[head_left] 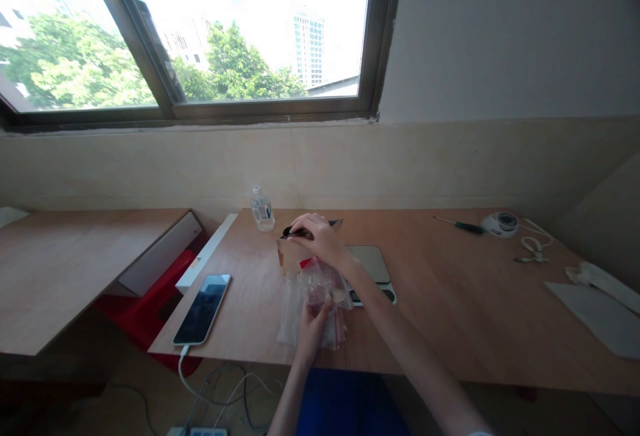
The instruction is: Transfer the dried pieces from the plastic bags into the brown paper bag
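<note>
My left hand (315, 323) is closed on a clear plastic zip bag (317, 289) near the front of the table. Under and around it lie several more clear bags (289, 323), some with a red strip along the edge. Farther back, my right hand (320, 236) reaches over the top of a brown paper bag (290, 256). Its fingers are bent down around something dark at the bag's mouth, which I cannot make out. A digital scale (373, 264) with a flat metal plate sits just right of the bags, partly behind my right forearm.
A phone (203, 309) with a plugged-in cable lies at the left edge. Behind stands a water bottle (263, 209). On the right are a screwdriver (469, 227), a white dome camera (501, 224) with its cable, and a pale sheet (595, 316).
</note>
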Available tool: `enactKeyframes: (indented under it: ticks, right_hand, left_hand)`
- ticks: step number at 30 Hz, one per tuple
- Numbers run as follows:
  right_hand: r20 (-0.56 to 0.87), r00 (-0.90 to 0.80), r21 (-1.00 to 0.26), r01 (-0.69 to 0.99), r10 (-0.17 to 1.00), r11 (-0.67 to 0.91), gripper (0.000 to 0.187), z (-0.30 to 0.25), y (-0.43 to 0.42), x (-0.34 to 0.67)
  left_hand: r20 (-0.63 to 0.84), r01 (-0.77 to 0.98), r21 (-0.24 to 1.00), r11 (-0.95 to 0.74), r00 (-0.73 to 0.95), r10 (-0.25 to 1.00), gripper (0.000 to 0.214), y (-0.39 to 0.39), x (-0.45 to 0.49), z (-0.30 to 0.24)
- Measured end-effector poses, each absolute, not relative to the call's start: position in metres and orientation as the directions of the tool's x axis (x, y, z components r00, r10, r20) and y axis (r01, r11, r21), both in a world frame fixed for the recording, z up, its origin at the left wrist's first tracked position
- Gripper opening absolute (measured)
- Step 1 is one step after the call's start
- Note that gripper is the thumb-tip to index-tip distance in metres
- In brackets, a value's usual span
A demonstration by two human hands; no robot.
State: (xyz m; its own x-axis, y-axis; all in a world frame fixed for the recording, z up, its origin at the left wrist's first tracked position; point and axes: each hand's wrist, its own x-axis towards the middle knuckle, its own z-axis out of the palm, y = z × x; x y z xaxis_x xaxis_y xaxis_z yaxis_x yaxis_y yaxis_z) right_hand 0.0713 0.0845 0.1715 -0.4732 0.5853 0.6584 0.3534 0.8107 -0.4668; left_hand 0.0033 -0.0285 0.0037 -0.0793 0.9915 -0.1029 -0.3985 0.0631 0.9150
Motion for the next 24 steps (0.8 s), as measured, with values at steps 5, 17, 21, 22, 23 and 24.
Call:
enactKeyframes:
  ticks: [5, 17, 21, 22, 23, 24]
  right_hand:
    - [0.667, -0.514, -0.311, 0.465, 0.539, 0.829, 0.023, 0.1714, 0.0801, 0.0759]
    - [0.666, -0.423, -0.387, 0.51, 0.615, 0.768, 0.027, 0.1783, 0.079, 0.0742]
    - [0.656, -0.433, -0.278, 0.622, 0.618, 0.732, 0.033, 0.1775, 0.0798, 0.0752]
    - [0.644, -0.447, -0.268, 0.629, 0.621, 0.73, 0.034, 0.1767, 0.0801, 0.0764]
    - [0.631, -0.462, -0.268, 0.625, 0.624, 0.733, 0.035, 0.1759, 0.0804, 0.0778]
    - [0.621, -0.472, -0.279, 0.613, 0.626, 0.739, 0.034, 0.1753, 0.0807, 0.0792]
  left_hand:
    - [-0.108, -0.433, 0.897, 0.089, -0.02, 0.994, 0.051, -0.0288, 0.0025, 0.003]
    - [-0.115, -0.43, 0.898, 0.088, -0.039, 0.993, 0.057, -0.0278, 0.0021, -0.002]
    - [-0.106, -0.41, 0.91, 0.065, -0.078, 0.991, 0.058, -0.0272, 0.001, -0.0028]
    - [-0.102, -0.404, 0.913, 0.058, -0.09, 0.991, 0.059, -0.027, 0.0007, -0.0034]
    - [-0.1, -0.396, 0.917, 0.053, -0.099, 0.99, 0.06, -0.0267, 0.0005, -0.004]
    - [-0.097, -0.388, 0.921, 0.049, -0.107, 0.989, 0.06, -0.0265, 0.0003, -0.0045]
